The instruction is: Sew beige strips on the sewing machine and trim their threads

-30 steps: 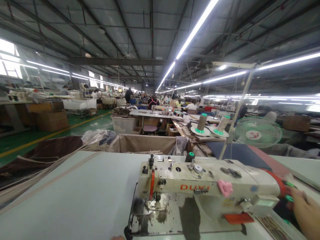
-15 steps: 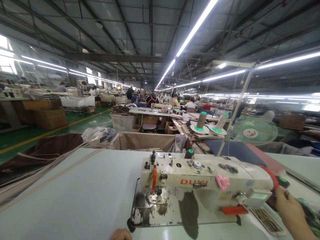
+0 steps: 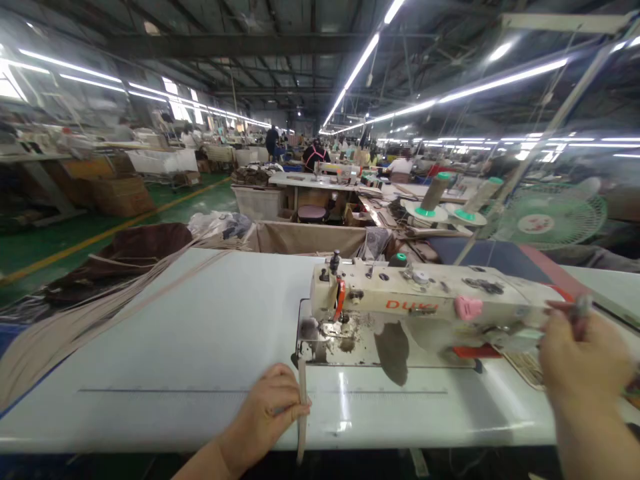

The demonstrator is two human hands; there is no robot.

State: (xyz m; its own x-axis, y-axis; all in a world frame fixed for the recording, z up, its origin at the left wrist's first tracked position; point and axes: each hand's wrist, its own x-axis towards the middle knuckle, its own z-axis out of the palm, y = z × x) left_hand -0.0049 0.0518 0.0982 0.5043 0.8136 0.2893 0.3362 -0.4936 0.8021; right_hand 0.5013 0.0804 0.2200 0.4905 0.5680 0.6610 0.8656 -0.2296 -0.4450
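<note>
My left hand [image 3: 273, 413] pinches a narrow beige fabric strip [image 3: 302, 417] near the table's front edge. The strip runs up to the front left corner of the sewing machine [image 3: 440, 293] and hangs down over the edge. Over the machine's right end, my right hand [image 3: 585, 360] is raised and blurred, its fingers closed around something with a shiny metallic end [image 3: 583, 307]. What kind of thing it is I cannot make out. A pink heart-shaped piece [image 3: 469, 307] sits on the machine's body.
Many long beige strips [image 3: 100, 313] trail over the table's left side. A ruler scale [image 3: 200, 391] marks the white tabletop [image 3: 200, 333]. Thread cones [image 3: 435, 195] and a green fan [image 3: 543, 217] stand behind the machine. Beyond the table is a fabric-lined bin [image 3: 310, 238]; people work farther back.
My left hand has come up into view with the beige strip. The right hand has left the machine's right end and lifted, now with a metallic thing. The view has tilted down.
</note>
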